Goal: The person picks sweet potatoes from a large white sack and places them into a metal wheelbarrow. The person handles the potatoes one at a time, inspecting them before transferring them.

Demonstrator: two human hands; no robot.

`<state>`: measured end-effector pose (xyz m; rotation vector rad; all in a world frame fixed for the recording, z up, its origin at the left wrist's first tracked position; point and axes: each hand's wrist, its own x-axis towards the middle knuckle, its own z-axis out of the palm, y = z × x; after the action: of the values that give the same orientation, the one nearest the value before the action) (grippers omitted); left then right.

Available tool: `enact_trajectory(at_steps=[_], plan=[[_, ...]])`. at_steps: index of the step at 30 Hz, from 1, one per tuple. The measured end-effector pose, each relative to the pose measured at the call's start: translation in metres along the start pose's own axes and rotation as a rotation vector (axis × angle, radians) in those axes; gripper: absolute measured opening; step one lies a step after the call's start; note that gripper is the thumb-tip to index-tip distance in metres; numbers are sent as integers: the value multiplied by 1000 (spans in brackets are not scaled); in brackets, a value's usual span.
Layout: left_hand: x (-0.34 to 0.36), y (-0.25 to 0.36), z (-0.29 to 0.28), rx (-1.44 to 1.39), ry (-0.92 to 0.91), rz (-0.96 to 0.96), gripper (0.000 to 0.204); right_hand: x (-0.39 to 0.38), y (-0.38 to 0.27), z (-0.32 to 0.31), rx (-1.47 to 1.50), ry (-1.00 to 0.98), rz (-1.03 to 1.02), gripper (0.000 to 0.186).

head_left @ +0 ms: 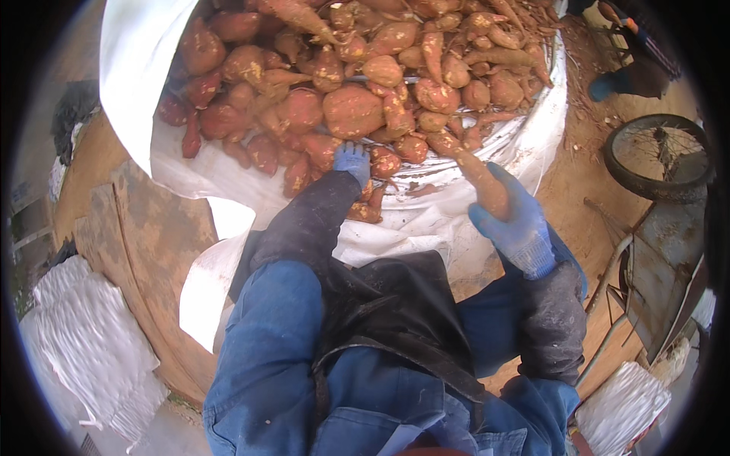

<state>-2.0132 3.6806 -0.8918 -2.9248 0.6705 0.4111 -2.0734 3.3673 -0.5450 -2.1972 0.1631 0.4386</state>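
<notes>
A heap of dirty red-orange sweet potatoes (353, 109) lies on a crumpled white sack (403, 235). My left hand (351, 161), in a blue glove, reaches to the near edge of the heap, fingers extended and touching the potatoes; its palm is hidden. My right hand (517, 228), gloved alike, grips a long, pale-brown sweet potato (479, 175) that slants up toward the heap, its far end beside the other tubers. My denim-clad legs and a black apron fill the lower middle.
A spoked wheel (635, 178) and rusty metal cart (658, 266) stand at right. Above them is what looks like another person's dark leg and teal boot (604, 87). Worn board (141, 251) lies at left; bundles of white sacks (91, 349) sit at both lower sides.
</notes>
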Motion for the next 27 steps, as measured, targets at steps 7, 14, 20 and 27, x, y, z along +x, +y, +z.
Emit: enact_trajectory(at_steps=[7,14,20,27], plan=[[15,-11,-36,107,-317,118,30,0,0,-3,32,26,-26,69],[-18,-53,-79,-115,-255,46,28,3,14,-10,237,-48,13,76],[-35,-52,-148,-774,172,-84,15,10,46,-12,576,27,-50,66],[-114,16,-246,-1543,378,-94,15,-59,43,-167,1380,388,-195,45]])
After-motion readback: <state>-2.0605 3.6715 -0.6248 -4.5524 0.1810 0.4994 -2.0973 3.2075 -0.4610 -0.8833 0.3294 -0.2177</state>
